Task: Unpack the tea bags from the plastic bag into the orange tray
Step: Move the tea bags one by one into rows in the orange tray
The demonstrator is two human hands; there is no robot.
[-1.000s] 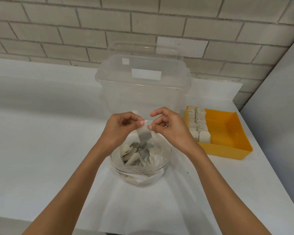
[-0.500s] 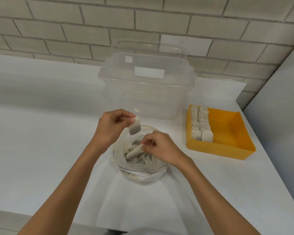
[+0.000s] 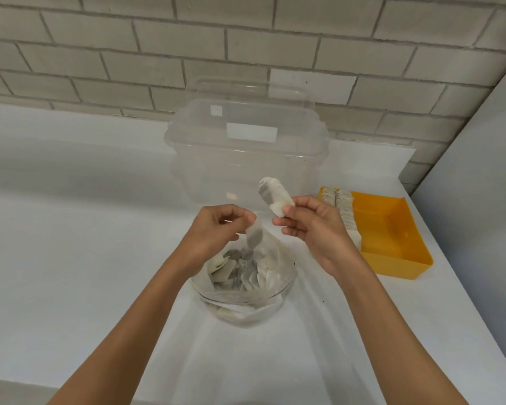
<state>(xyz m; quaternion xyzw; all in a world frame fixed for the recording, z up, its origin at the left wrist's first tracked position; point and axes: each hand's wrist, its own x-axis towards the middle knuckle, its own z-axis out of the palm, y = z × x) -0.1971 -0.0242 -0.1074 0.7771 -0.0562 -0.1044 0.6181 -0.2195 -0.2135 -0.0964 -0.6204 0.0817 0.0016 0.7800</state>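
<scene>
Left hand (image 3: 214, 229) and right hand (image 3: 313, 226) each pinch a tea bag (image 3: 273, 195) by thin edges above plastic bag (image 3: 246, 287); either could slip before orange tray (image 3: 398, 258)

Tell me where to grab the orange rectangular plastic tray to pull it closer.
Probably pinch the orange rectangular plastic tray by its near wall, toward the bare right end, coming from the front. That rim is upright and open, while white tea bags crowd the left side.
</scene>
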